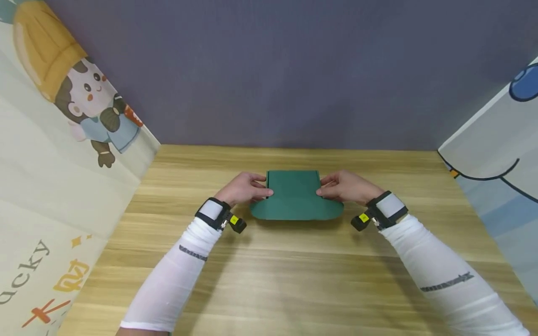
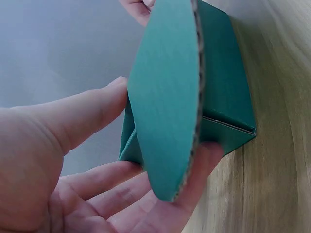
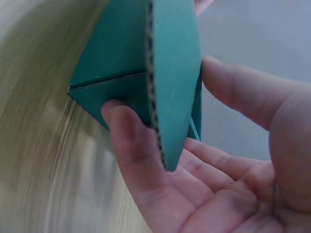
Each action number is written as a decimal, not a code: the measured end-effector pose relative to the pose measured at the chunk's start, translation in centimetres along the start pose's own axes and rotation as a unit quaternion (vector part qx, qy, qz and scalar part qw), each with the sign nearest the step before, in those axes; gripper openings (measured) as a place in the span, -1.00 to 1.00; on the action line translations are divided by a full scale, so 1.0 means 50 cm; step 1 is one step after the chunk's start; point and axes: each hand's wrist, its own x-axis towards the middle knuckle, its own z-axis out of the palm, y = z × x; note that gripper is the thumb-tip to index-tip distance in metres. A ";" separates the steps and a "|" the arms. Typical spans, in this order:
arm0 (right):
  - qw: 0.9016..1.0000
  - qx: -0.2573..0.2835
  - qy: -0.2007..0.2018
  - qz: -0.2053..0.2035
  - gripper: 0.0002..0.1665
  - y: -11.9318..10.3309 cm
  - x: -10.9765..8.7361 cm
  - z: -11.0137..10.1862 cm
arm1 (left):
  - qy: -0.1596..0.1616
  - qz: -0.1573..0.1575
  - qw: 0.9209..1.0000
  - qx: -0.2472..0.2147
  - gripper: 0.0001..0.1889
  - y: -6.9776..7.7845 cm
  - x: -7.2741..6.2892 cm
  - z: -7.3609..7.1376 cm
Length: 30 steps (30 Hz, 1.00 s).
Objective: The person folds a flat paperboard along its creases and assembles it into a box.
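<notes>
A small green cardboard box [image 1: 293, 184] rests on the wooden table, and its wide front flap [image 1: 296, 210] with rounded ends sticks out toward me. On the box's left side my left hand [image 1: 247, 188] grips it, thumb at the top edge and fingers along the side wall. My right hand [image 1: 343, 186] holds the opposite side the same way. Both wrist views show the flap's corrugated edge standing out past the box front [image 2: 221, 73]. In the right wrist view, a fingertip touches the side wall [image 3: 133, 99] below the lid seam.
The wooden table [image 1: 290, 280] ends at a dark grey-blue panel [image 1: 294, 74] behind the box. A cartoon-printed white sheet [image 1: 63, 186] borders the left, another printed sheet [image 1: 491, 154] the right. Each wrist wears a strapped camera, such as the left one [image 1: 238, 224].
</notes>
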 end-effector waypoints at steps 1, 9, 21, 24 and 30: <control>1.000 -0.004 0.004 -0.001 -0.17 -0.002 -0.002 0.002 | 0.001 0.001 1.000 0.001 -0.23 -0.001 0.001 0.000; 0.999 -0.003 0.039 -0.007 -0.21 0.002 0.000 0.020 | 0.019 -0.001 1.000 -0.022 -0.23 -0.009 0.009 0.009; 0.997 -0.011 0.079 0.008 -0.26 0.005 0.001 0.039 | 0.073 0.002 0.996 0.050 -0.30 0.001 0.006 0.027; 0.995 -0.014 0.097 0.004 -0.27 0.007 0.000 0.045 | 0.092 0.009 0.994 0.059 -0.30 0.001 0.003 0.033; 0.989 -0.036 0.141 -0.012 -0.31 0.033 -0.012 0.062 | 0.133 0.029 0.988 0.069 -0.36 -0.018 -0.014 0.056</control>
